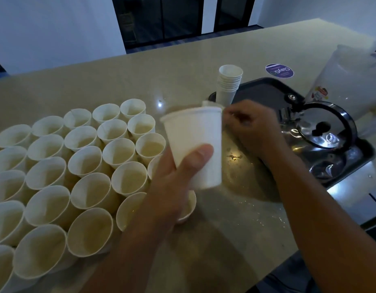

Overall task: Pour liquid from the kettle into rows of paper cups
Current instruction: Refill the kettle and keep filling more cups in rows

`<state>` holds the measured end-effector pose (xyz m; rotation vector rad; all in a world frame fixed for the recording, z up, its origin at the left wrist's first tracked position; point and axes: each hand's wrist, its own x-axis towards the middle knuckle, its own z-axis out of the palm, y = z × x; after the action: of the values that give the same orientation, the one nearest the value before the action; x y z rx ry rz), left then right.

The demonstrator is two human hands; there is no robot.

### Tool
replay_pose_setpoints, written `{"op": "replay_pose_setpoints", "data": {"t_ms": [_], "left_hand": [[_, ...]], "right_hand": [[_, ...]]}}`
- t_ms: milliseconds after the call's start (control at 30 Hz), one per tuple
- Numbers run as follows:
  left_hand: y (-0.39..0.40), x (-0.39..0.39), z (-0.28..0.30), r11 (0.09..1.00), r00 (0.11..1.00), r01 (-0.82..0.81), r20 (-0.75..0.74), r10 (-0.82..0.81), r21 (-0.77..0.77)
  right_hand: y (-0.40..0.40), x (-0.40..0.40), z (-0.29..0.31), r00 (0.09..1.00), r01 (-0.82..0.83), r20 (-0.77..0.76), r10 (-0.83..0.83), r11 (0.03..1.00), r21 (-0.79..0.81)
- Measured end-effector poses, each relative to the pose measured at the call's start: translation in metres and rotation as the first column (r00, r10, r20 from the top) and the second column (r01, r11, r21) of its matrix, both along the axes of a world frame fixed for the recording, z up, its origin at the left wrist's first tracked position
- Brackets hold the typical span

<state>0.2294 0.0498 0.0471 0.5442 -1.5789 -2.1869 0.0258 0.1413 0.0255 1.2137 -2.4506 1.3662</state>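
Note:
My left hand (180, 172) grips a white paper cup (195, 132) raised above the counter, thumb across its side. My right hand (252, 127) pinches at that cup's rim from the right; what it pinches is partly hidden. Rows of paper cups (81, 157) cover the left of the counter, several holding pale liquid. One more cup (188, 208) sits under my left wrist. The steel kettle (322, 132) with a black handle stands on a dark tray (265, 89) at the right. A stack of empty cups (228, 83) stands on the tray's near-left corner.
The beige counter (235, 218) has a small spill (233, 156) near the tray. A clear plastic bag (347, 81) lies behind the kettle. A purple round sticker (279, 70) is on the counter. The counter's edge runs along the lower right.

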Motion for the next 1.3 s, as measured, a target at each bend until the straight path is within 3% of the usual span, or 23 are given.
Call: {"op": "replay_pose_setpoints", "data": {"t_ms": [100, 267, 367, 433, 667, 1033, 1300], "left_hand": [[-0.020, -0.004, 0.014, 0.981, 0.988, -0.156, -0.019, 0.154, -0.119], [-0.050, -0.018, 0.032, 0.919, 0.955, -0.290, -0.013, 0.297, -0.267], [-0.063, -0.033, 0.029, 0.877, 0.937, -0.287, 0.078, 0.342, -0.386], [-0.071, -0.045, 0.023, 0.858, 0.936, -0.246, 0.119, 0.331, -0.452], [-0.090, -0.098, -0.004, 0.796, 0.929, -0.093, 0.236, 0.286, -0.598], [-0.095, -0.131, -0.040, 0.779, 0.848, 0.168, 0.491, 0.198, -0.604], [-0.093, -0.137, -0.034, 0.691, 0.754, 0.345, 0.626, 0.199, -0.635]], "right_hand": [[0.002, 0.008, -0.017, 0.998, -0.065, 0.005, 0.065, 0.982, 0.175], [0.010, 0.015, -0.030, 0.993, -0.120, 0.006, 0.120, 0.984, 0.133], [0.011, 0.010, -0.039, 0.985, -0.173, 0.045, 0.167, 0.956, 0.236], [0.012, 0.007, -0.042, 0.977, -0.215, 0.081, 0.199, 0.919, 0.331], [0.017, 0.004, -0.039, 0.966, -0.255, 0.134, 0.223, 0.915, 0.313], [0.029, 0.009, -0.031, 0.935, -0.335, 0.217, 0.281, 0.900, 0.278], [0.029, 0.009, -0.029, 0.935, -0.333, 0.232, 0.268, 0.891, 0.310]]}}
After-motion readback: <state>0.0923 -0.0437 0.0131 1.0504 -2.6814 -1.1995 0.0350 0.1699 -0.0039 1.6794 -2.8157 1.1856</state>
